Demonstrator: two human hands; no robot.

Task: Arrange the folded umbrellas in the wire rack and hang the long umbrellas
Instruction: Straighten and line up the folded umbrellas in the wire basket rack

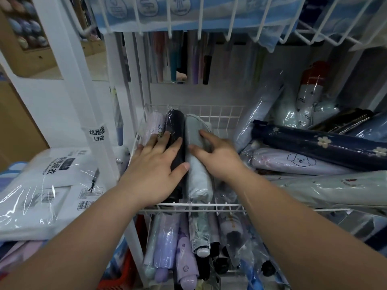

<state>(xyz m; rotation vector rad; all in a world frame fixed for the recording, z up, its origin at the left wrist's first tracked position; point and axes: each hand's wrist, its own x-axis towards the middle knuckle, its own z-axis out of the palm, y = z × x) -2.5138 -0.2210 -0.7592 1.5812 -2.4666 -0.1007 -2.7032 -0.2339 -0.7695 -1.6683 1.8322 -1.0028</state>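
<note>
Hidden under the left hand point(155, 168): the near half of the dark umbrella point(174, 130) and most of the lilac umbrella point(154, 126) beside it. Covered by the right hand point(217, 155): the middle of the grey umbrella point(198, 178). Cut off at the top edge: the upper basket point(230, 30), its blue packets point(146, 15) blurred, print unreadable. Blurred at upper centre, tops hidden behind that basket: the long umbrellas point(178, 59). Cut by the right edge: the umbrella pile point(324, 147). Too small to read at lower left: the fine print on the white packets point(52, 185).
</note>
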